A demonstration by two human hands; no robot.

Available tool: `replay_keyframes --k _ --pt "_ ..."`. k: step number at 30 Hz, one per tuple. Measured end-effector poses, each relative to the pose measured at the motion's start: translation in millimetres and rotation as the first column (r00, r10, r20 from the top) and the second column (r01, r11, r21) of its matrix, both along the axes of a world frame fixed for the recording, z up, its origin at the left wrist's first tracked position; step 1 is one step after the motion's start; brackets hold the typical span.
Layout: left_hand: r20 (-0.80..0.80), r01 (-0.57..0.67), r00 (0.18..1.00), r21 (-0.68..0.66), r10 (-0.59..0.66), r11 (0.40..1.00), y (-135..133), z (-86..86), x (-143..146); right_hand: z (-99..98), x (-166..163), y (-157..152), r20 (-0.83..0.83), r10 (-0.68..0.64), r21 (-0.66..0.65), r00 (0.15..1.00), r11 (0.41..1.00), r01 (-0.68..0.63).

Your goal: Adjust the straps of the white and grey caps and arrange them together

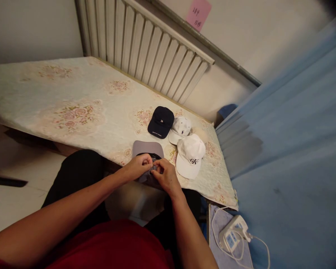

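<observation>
Head view: a grey cap [147,148] lying upside down at the near edge of the floral-covered table [72,108] is being pinched at its rear strap by the left hand [138,166] and right hand [165,175], fingers curled closed, beside a white cap [190,155].

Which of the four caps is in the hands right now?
The grey cap at the table's near edge: both the left hand and right hand pinch its back strap. The navy and two white caps lie untouched.
</observation>
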State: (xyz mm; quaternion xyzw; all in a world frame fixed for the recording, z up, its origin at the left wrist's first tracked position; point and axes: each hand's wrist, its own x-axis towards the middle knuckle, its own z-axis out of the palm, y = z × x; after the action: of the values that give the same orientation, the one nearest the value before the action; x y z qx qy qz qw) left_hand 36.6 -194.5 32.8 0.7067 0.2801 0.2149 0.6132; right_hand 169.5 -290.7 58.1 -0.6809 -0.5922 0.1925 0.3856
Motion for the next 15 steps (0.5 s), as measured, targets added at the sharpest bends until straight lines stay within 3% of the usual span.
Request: replay_keyframes --k 8,15 --pt "-0.063 0.053 0.996 -0.051 -0.056 0.997 3.8 10.2 -3.1 5.1 0.4 -2.2 0.038 0.009 -0.002 0.999 1.0 -0.009" --pt "-0.07 0.162 0.982 -0.14 -0.173 0.977 13.2 20.2 -15.6 4.5 1.7 -6.6 -0.081 -0.006 -0.118 0.997 0.993 -0.004"
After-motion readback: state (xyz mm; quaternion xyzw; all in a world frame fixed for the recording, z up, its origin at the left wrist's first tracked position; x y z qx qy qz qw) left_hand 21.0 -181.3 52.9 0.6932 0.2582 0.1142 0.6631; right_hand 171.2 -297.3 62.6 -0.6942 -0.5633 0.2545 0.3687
